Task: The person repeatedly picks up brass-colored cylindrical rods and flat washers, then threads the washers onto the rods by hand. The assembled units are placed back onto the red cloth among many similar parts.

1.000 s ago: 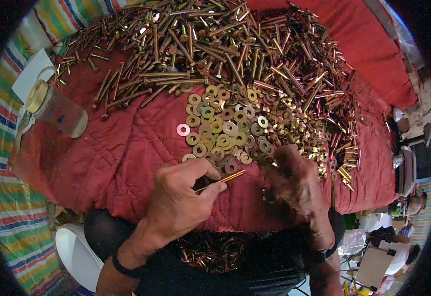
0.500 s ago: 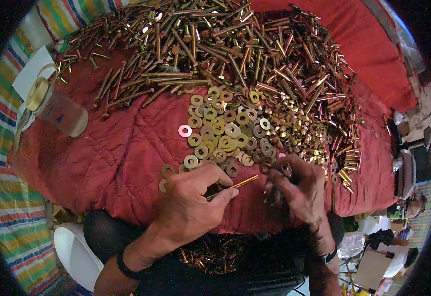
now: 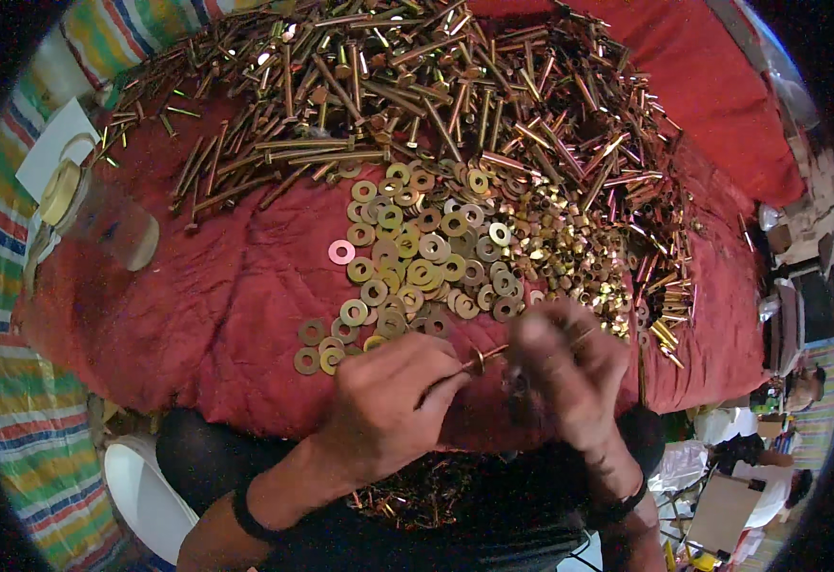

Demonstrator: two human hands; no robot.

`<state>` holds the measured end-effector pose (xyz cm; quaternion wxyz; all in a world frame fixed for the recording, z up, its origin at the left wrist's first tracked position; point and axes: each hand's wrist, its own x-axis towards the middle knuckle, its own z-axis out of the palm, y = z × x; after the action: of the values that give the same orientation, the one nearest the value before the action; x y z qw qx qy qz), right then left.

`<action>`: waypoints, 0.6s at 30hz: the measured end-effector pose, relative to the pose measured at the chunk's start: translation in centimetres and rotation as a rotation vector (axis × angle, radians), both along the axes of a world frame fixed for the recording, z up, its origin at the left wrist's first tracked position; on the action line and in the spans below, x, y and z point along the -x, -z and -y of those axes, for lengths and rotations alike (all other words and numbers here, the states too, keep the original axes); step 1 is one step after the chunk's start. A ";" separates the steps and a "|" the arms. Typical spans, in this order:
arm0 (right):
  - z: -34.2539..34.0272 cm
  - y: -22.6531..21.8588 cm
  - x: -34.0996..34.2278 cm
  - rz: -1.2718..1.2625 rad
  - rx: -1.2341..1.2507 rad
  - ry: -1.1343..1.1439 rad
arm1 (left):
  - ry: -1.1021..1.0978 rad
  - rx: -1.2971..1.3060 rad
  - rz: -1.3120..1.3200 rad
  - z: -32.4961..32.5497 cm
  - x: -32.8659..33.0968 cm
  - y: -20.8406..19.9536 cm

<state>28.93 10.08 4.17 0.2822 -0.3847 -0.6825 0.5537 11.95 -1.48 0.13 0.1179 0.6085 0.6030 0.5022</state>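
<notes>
My left hand (image 3: 393, 396) pinches a long thin bolt (image 3: 493, 353), whose free end points right and slightly up. A washer (image 3: 478, 361) sits around the bolt just beyond my fingertips. Close to that free end is my right hand (image 3: 574, 372), its fingers smeared by motion; whether they hold anything is unclear. Just beyond both hands lies a spread of flat brassy washers (image 3: 407, 257). To its right is a heap of small shiny nuts (image 3: 569, 253), and farther back a large pile of bolts (image 3: 417, 81).
A red quilted cloth (image 3: 216, 305) covers the work surface. At the left lies a clear jar (image 3: 116, 224) with a yellowish lid beside white paper (image 3: 57, 148). More metal pieces (image 3: 407, 500) are by my lap. A white plastic seat (image 3: 150, 496) stands lower left; another person (image 3: 770, 491) is at far right.
A washer now sits around the bolt in my left hand, where the shank was bare. My right hand is raised slightly, its fingers blurred.
</notes>
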 end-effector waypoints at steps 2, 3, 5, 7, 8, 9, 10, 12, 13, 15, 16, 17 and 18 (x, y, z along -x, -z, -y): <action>-1.2 -0.2 0.0 -0.109 0.150 0.144 | 0.021 0.127 0.300 0.3 -0.3 -0.5; -1.7 -0.1 0.2 -0.291 0.321 0.145 | 0.036 0.182 0.381 0.4 -0.5 -0.8; -2.3 0.6 0.9 -0.699 0.641 0.148 | 0.046 0.291 0.530 0.4 -1.0 -1.3; -2.0 1.0 1.4 -0.787 0.603 0.120 | 0.054 0.315 0.577 0.3 -1.2 -1.6; -1.8 1.2 1.7 -0.797 0.576 0.127 | 0.055 0.328 0.600 0.2 -1.3 -1.6; -1.6 1.3 2.0 -0.803 0.560 0.160 | 0.061 0.293 0.596 0.2 -1.3 -1.7; -1.1 1.3 2.0 -0.915 0.639 0.103 | 0.067 0.258 0.591 0.1 -1.4 -1.7; -0.5 1.2 2.1 -0.848 0.715 0.177 | 0.077 0.242 0.578 0.1 -1.3 -1.7; -0.2 1.1 2.2 -0.818 0.749 0.220 | 0.080 0.261 0.570 0.2 -1.3 -1.7; -0.5 1.1 2.1 -0.803 0.716 0.127 | 0.067 0.265 0.574 0.2 -1.1 -1.6; -0.6 1.1 2.1 -0.774 0.705 0.114 | 0.053 0.250 0.586 0.2 -1.0 -1.6; -0.8 1.1 1.9 -0.749 0.686 0.077 | 0.035 0.223 0.574 0.1 -0.8 -1.6; -1.0 1.2 1.9 -0.699 0.653 0.092 | 0.022 0.224 0.608 0.1 -0.6 -1.6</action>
<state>27.05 11.12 2.93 0.3834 -0.2739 -0.3193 0.8222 12.58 -1.57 1.72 0.3644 0.4202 0.5851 0.5901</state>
